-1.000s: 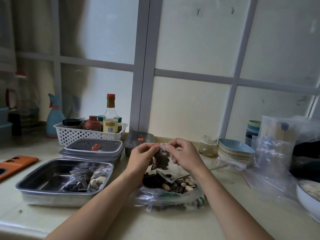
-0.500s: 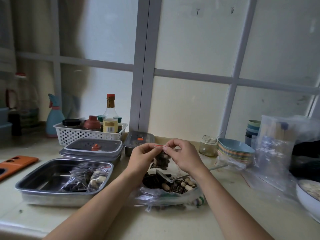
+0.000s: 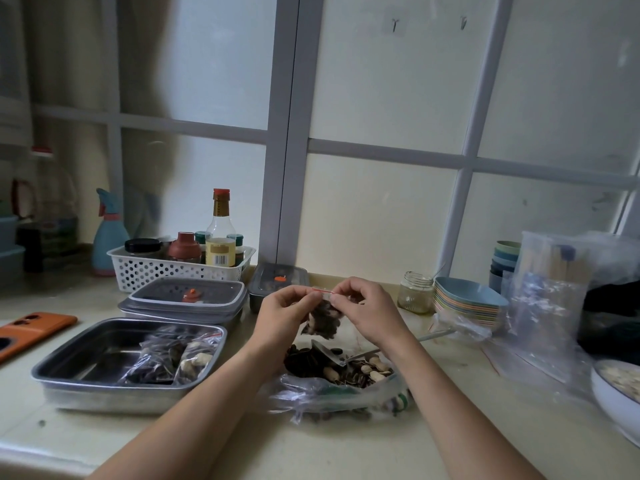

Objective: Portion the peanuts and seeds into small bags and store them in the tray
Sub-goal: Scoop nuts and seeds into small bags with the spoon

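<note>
A small clear bag [image 3: 323, 318] with dark seeds and peanuts hangs between my hands above the counter. My left hand [image 3: 285, 315] and my right hand [image 3: 363, 311] both pinch its red zip strip at the top. Below it lies a large open plastic bag [image 3: 332, 386] of mixed peanuts and seeds, with a metal scoop [image 3: 329, 351] resting in it. To the left stands a steel tray [image 3: 86, 355] that holds two filled small bags [image 3: 173, 355].
Lidded containers [image 3: 187, 296] and a white basket of bottles [image 3: 180, 265] stand behind the tray. An orange phone [image 3: 31, 329] lies at far left. At right are a glass jar [image 3: 414, 292], stacked dishes [image 3: 467, 303], clear bags [image 3: 543, 306] and a white bowl [image 3: 613, 393].
My fingers have drawn closer together along the red zip strip of the small bag. The bag itself stays in the same place above the large bag.
</note>
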The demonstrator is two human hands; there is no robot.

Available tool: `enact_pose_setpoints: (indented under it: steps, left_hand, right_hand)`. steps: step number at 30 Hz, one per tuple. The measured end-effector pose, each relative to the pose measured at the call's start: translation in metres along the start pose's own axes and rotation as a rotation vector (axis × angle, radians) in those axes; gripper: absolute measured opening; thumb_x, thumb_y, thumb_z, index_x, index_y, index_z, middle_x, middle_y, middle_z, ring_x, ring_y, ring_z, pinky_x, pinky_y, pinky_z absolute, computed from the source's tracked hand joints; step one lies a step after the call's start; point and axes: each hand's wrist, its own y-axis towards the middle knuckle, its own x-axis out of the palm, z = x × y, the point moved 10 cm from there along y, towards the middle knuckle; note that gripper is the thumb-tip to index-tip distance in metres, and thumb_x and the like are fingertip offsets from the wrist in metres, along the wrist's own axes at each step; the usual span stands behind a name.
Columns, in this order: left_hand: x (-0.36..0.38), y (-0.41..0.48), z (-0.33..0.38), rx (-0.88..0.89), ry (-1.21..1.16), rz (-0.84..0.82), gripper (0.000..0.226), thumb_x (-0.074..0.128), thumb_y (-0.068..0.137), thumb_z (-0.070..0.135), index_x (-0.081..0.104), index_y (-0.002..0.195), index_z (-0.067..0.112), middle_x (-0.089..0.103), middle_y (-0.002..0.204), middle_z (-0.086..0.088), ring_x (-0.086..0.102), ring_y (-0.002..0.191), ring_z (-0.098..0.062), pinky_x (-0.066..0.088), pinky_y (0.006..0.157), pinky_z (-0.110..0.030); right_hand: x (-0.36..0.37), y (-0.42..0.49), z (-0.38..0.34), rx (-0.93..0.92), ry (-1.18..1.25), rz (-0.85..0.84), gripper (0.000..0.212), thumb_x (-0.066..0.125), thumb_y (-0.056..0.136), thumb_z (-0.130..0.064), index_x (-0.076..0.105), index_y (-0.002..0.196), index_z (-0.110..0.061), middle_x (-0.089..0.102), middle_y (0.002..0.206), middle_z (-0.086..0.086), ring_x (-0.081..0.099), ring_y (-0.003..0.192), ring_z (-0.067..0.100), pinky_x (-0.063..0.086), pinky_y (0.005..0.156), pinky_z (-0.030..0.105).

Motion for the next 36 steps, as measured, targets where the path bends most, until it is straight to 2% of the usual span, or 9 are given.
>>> enact_pose_setpoints:
  steps: [7,10,12,14,18,25,27,33,36]
  left_hand:
    - [0.003,-0.002,0.003,0.022,0.044,-0.014,0.017,0.071,0.094,0.013,0.073,0.097,-0.003,0.075,0.085,-0.019,0.070,0.074,-0.026,0.059,0.072,-0.039]
    - [0.003,-0.002,0.006,0.052,0.083,-0.010,0.013,0.071,0.093,0.011,0.074,0.093,-0.002,0.076,0.085,-0.016,0.071,0.075,-0.019,0.060,0.073,-0.029]
    - [0.004,-0.003,0.006,0.063,0.118,-0.004,0.012,0.069,0.095,0.010,0.074,0.092,-0.001,0.075,0.082,-0.012,0.070,0.073,-0.015,0.059,0.071,-0.024]
    - [0.006,-0.003,0.006,0.060,0.152,-0.011,0.013,0.067,0.096,0.012,0.074,0.093,0.001,0.074,0.080,-0.012,0.068,0.071,-0.017,0.058,0.068,-0.026]
    - [0.007,-0.004,0.006,0.069,0.156,-0.033,0.014,0.068,0.097,0.015,0.073,0.095,0.002,0.074,0.082,-0.016,0.069,0.072,-0.022,0.059,0.072,-0.037]
    - [0.012,-0.009,0.010,0.026,0.101,-0.037,0.018,0.059,0.101,0.008,0.066,0.101,-0.009,0.070,0.072,-0.016,0.069,0.060,-0.020,0.055,0.055,-0.027]
    - [0.015,-0.009,0.009,0.015,0.108,-0.050,0.020,0.056,0.103,0.009,0.063,0.105,-0.010,0.069,0.076,-0.024,0.069,0.061,-0.024,0.054,0.054,-0.028]
    - [0.017,-0.013,0.013,0.029,0.118,-0.088,0.023,0.062,0.102,0.015,0.062,0.105,-0.008,0.075,0.080,-0.016,0.073,0.071,-0.027,0.061,0.063,-0.036]
    - [0.013,-0.014,0.019,0.066,0.152,-0.056,0.020,0.062,0.101,0.011,0.063,0.101,-0.009,0.075,0.073,-0.011,0.073,0.065,-0.019,0.056,0.056,-0.024]
  right_hand:
    - [0.005,-0.001,-0.005,-0.029,-0.016,-0.017,0.011,0.072,0.094,-0.024,0.074,0.083,-0.020,0.074,0.080,-0.004,0.067,0.075,0.010,0.053,0.071,0.023]
    - [0.008,-0.001,-0.004,-0.043,-0.089,-0.019,0.013,0.068,0.096,-0.023,0.072,0.084,-0.020,0.072,0.079,-0.004,0.067,0.075,0.012,0.054,0.069,0.026]
    - [0.010,-0.002,-0.005,-0.054,-0.125,-0.029,0.014,0.066,0.098,-0.023,0.071,0.085,-0.020,0.071,0.080,-0.006,0.064,0.073,0.008,0.050,0.065,0.020]
    - [0.010,-0.003,-0.007,-0.065,-0.135,-0.028,0.013,0.066,0.098,-0.023,0.071,0.087,-0.019,0.071,0.083,-0.007,0.064,0.074,0.006,0.050,0.065,0.016]
    - [0.007,-0.004,-0.008,-0.068,-0.095,-0.011,0.011,0.067,0.096,-0.021,0.071,0.086,-0.019,0.072,0.084,-0.004,0.067,0.079,0.012,0.055,0.071,0.026]
    - [0.007,-0.002,-0.008,-0.036,-0.061,-0.020,0.011,0.069,0.093,-0.020,0.072,0.083,-0.018,0.073,0.079,-0.004,0.064,0.071,0.006,0.052,0.067,0.021]
    - [0.008,-0.002,-0.007,-0.038,-0.094,-0.025,0.011,0.069,0.093,-0.021,0.072,0.083,-0.017,0.072,0.079,-0.003,0.060,0.068,0.004,0.050,0.064,0.020]
    - [0.005,-0.002,-0.008,-0.075,-0.105,-0.026,0.009,0.071,0.096,-0.023,0.075,0.088,-0.020,0.074,0.082,-0.006,0.067,0.077,0.010,0.053,0.069,0.023]
    - [0.004,-0.001,-0.006,-0.063,-0.081,-0.028,0.007,0.073,0.094,-0.026,0.076,0.088,-0.024,0.074,0.081,-0.008,0.067,0.078,0.008,0.050,0.069,0.019]
